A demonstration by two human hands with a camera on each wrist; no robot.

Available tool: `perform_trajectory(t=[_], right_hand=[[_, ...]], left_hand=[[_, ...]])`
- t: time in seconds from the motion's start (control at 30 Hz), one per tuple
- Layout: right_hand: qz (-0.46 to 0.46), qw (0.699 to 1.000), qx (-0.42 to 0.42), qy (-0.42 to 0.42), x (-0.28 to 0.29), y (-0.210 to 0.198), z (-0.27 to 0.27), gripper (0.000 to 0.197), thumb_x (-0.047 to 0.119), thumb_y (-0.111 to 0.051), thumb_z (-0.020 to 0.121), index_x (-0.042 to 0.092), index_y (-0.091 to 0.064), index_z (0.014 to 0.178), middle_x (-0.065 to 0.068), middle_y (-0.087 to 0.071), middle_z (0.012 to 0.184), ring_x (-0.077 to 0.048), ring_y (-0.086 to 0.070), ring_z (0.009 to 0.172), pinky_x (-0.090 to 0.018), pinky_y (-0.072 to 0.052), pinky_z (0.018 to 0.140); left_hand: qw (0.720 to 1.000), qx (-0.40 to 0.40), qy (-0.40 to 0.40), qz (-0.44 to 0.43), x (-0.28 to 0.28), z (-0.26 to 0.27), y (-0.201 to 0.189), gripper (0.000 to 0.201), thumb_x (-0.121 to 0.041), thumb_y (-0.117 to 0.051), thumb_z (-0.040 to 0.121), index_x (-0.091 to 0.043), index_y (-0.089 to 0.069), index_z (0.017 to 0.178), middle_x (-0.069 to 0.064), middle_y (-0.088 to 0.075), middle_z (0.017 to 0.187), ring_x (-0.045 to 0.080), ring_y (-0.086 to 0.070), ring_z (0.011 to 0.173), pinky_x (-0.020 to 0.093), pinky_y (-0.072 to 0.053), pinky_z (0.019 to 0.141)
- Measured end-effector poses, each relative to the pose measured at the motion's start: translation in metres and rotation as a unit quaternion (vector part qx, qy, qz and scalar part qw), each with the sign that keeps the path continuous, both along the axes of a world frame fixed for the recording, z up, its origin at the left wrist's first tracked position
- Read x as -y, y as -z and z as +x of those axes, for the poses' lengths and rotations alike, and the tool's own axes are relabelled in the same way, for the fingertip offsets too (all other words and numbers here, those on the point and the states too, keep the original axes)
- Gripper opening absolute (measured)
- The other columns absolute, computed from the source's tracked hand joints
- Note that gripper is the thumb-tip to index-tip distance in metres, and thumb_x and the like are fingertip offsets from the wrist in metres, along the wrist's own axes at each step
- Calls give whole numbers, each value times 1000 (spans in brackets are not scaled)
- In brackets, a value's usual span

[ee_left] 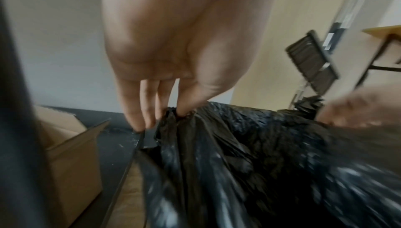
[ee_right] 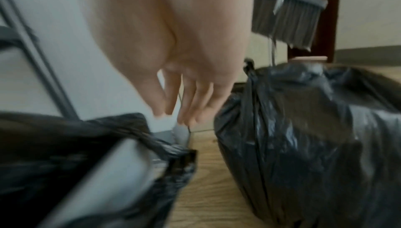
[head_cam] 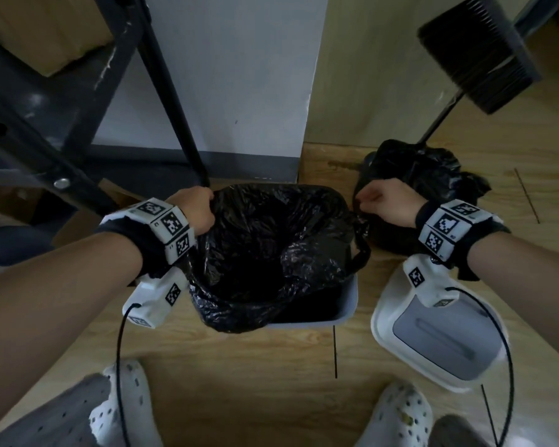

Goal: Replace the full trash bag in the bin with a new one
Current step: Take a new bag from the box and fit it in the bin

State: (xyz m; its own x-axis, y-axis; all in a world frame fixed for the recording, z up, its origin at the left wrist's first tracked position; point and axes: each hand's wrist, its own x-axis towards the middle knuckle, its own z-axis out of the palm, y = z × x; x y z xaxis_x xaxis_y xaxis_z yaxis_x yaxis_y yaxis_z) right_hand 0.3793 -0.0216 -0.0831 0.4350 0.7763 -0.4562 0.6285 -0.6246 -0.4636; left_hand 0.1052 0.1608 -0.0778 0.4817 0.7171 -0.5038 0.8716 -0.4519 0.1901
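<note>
A new black trash bag (head_cam: 271,246) lines the pale grey bin (head_cam: 349,301), its edge folded over the near and left rim. My left hand (head_cam: 200,204) pinches the bag's edge at the far left corner; the left wrist view shows the fingertips (ee_left: 184,110) bunching the plastic (ee_left: 260,163). My right hand (head_cam: 378,201) hovers over the far right corner. In the blurred right wrist view its fingers (ee_right: 180,115) point down just above the bag's edge (ee_right: 152,139) and hold nothing. The full tied bag (head_cam: 426,175) sits on the floor behind the right hand.
The bin's white lid (head_cam: 449,333) lies on the wooden floor to the right. A black broom (head_cam: 478,53) leans at the back right. Dark metal shelf legs (head_cam: 175,108) and a cardboard box (ee_left: 71,146) stand close on the left. My feet are near the bin's front.
</note>
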Motion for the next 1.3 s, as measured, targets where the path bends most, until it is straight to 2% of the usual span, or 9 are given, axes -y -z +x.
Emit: perform_trajectory(t=[0.23,0.37,0.5,0.67,0.73,0.9,1.03,1.17,1.3], right_hand=[[5,974,-158,159,24,-19,-73,42,44,-64,84,8,-64,106,-7,-67,100,-22,-63,89,-26,-43,64],[18,956,-203,213,33,-11,-89,49,15,-73,79,4,-56,123,-5,-67,98,-21,-66,91,-25,-48,79],[25,956,-142,256,53,-15,-85,43,0,-67,83,-3,-54,123,-14,-64,102,-16,-61,69,-15,-48,51],[6,948,-64,311,87,-6,-76,33,12,-72,80,-3,-64,108,-21,-69,108,-34,-67,96,-43,-55,86],[32,937,-131,323,96,-10,-83,31,27,-71,81,2,-68,100,-15,-71,100,-30,-69,93,-38,-53,87],[47,928,-240,282,101,-17,-114,26,29,-74,79,10,-69,96,0,-66,81,-11,-59,67,-19,-38,59],[86,913,-258,305,106,-7,-124,17,12,-67,84,12,-57,71,0,-48,63,-11,-43,54,-19,-27,41],[74,886,-280,362,127,2,-119,7,11,-61,88,8,-56,91,-2,-46,68,-10,-42,53,-17,-26,33],[39,886,-288,361,142,18,-120,8,10,-62,87,11,-57,81,-1,-49,66,-11,-46,55,-19,-29,41]], left_hand=[[993,74,78,41,49,-34,-18,30,-19,-46,94,-18,-57,121,13,-56,127,30,-58,110,36,-49,91],[989,108,105,9,80,-51,-12,28,-27,-53,93,-20,-59,119,6,-61,119,25,-60,103,34,-51,85],[988,90,123,-7,96,-70,5,27,-33,-54,91,-24,-59,117,4,-59,122,23,-58,106,40,-51,90],[985,90,147,6,115,-86,11,42,-49,-54,87,-24,-55,121,1,-52,131,24,-46,123,42,-41,102],[979,93,178,28,123,-90,10,53,-56,-57,82,-26,-53,125,-1,-49,135,22,-39,130,41,-33,106],[961,86,250,81,141,-92,14,50,-42,-57,87,-28,-44,133,-2,-49,133,20,-38,129,35,-29,107],[950,147,248,122,152,-95,23,24,-21,-47,94,-17,-60,113,3,-59,115,25,-47,114,35,-33,95],[939,179,258,138,159,-110,31,15,-22,-53,90,-13,-65,92,6,-66,93,29,-57,97,37,-39,85],[941,155,267,139,158,-128,42,16,-22,-54,89,-14,-66,96,4,-68,97,28,-60,100,38,-40,87]])
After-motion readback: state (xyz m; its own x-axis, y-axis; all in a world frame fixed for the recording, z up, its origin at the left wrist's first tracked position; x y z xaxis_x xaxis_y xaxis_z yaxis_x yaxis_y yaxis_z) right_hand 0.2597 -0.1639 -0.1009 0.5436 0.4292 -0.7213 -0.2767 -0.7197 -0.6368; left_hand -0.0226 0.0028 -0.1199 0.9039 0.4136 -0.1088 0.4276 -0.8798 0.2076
